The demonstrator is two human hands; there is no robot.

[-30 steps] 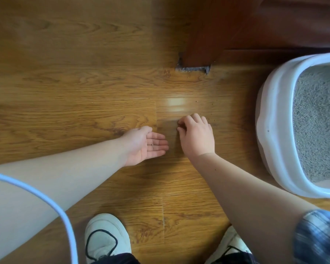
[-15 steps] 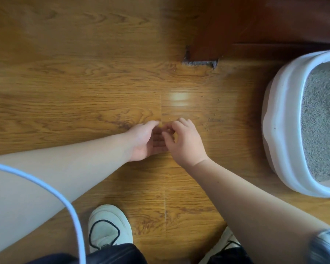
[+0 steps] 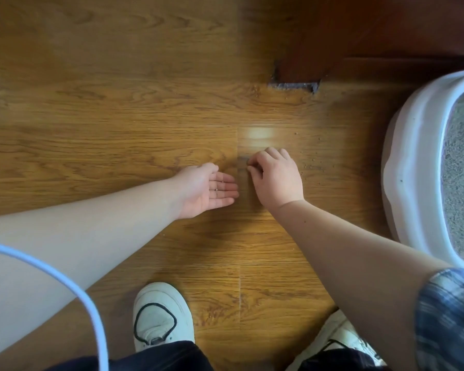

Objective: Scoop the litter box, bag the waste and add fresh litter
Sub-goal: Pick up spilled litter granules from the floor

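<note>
White litter box (image 3: 413, 162) is seen at the right edge on the wood floor (image 3: 118, 103), with grey litter (image 3: 461, 170) inside. Stray grains (image 3: 314, 165) are scattered beside it. Right hand (image 3: 276, 180) is held knuckles-up near them, fingertips pinched together at the floor; anything pinched is too small to tell. Left hand (image 3: 206, 190) is laid palm-up just beside, fingers straight and together.

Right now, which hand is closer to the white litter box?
The right hand. It is curled over the floor beside the litter box, apart from it. The left hand lies open, palm up, farther off, on the right hand's other side.
</note>
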